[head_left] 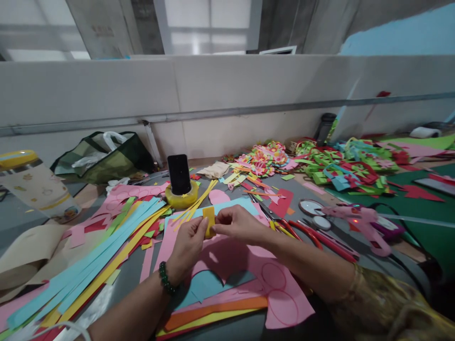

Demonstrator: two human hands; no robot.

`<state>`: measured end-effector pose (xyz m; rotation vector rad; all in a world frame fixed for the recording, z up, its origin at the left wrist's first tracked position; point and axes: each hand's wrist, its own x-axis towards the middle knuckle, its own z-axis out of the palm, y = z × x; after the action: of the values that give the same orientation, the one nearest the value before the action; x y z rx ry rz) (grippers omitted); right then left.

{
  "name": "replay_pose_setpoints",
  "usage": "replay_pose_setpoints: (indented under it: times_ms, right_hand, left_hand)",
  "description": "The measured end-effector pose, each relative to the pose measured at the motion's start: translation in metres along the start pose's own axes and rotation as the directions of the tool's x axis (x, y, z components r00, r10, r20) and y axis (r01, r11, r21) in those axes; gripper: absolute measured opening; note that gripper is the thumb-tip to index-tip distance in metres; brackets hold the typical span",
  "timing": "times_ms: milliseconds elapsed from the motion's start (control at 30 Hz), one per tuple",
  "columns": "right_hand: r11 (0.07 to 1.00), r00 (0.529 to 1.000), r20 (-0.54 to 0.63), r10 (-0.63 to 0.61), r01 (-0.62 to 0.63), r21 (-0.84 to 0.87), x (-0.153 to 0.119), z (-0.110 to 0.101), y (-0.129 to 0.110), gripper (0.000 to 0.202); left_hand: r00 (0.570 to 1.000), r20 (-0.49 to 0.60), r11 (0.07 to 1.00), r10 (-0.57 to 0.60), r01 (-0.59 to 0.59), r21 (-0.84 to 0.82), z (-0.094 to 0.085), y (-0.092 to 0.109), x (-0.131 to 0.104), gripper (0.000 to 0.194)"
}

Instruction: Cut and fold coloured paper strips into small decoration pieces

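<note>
A small yellow strip of felt or craft foam [209,219] stands upright between my hands, over pink sheets. My left hand [187,240] pinches its left edge between thumb and fingers. From the other side, my right hand [239,224] has its fingertips closed on the right edge. Below the hands lies a pink sheet [280,296] with drawn circles and cut-out curves, on top of blue, orange and yellow sheets. Long light-blue strips [103,253] fan out to the left, with yellow strips beside them.
A phone [179,174] leans upright in a roll of yellow tape [182,196]. On the right lie red-handled scissors [304,232] and a pink glue gun [359,220] with its cord. Heaps of colourful cut pieces [266,158] are at the back. A tumbler [39,189] stands left.
</note>
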<state>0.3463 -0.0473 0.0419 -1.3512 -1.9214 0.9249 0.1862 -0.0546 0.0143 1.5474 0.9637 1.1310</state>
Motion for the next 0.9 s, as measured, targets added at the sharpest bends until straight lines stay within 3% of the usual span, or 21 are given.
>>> replay_pose_setpoints:
  times_ms: [33,100,167,233,467,733,900]
  right_hand:
    - [0.985,0.991,-0.085,-0.099,0.085,-0.147,-0.0020,-0.0016,-0.0016,0.019]
    - [0.891,0.921,-0.191,-0.341,0.251,-0.377,-0.0052,-0.0044,-0.0041,0.030]
    - [0.784,0.831,-0.169,-0.530,0.405,-0.470,-0.0066,-0.0055,-0.0046,0.034]
    - [0.719,0.781,-0.115,-0.614,0.494,-0.488,-0.0063,-0.0048,-0.0028,0.029]
    - [0.675,0.746,-0.083,-0.661,0.542,-0.501,-0.0039,-0.0013,0.0049,0.025]
    - [0.740,0.817,-0.056,-0.575,0.489,-0.462,-0.0072,-0.0020,-0.0004,0.027]
    - [0.750,0.818,-0.062,-0.571,0.489,-0.446,-0.0071,-0.0020,-0.0010,0.027]
  left_hand:
    - [1.000,-0.006,1.000,0.003,-0.002,0.002,-0.0005,0.0002,0.0003,0.034]
    - [1.000,0.025,0.999,-0.019,0.020,-0.039,-0.0005,0.0018,0.0001,0.031]
    - [0.996,0.072,0.993,-0.051,0.058,-0.100,0.0008,0.0041,-0.0009,0.029]
    - [0.993,0.096,0.987,-0.069,0.082,-0.137,0.0028,0.0063,-0.0023,0.029]
    - [0.989,0.124,0.984,-0.087,0.105,-0.147,0.0062,0.0072,-0.0039,0.030]
    - [0.988,0.142,0.987,-0.062,0.082,-0.135,0.0067,0.0071,-0.0053,0.030]
    - [0.986,0.157,0.992,-0.059,0.076,-0.102,0.0068,0.0086,-0.0063,0.031]
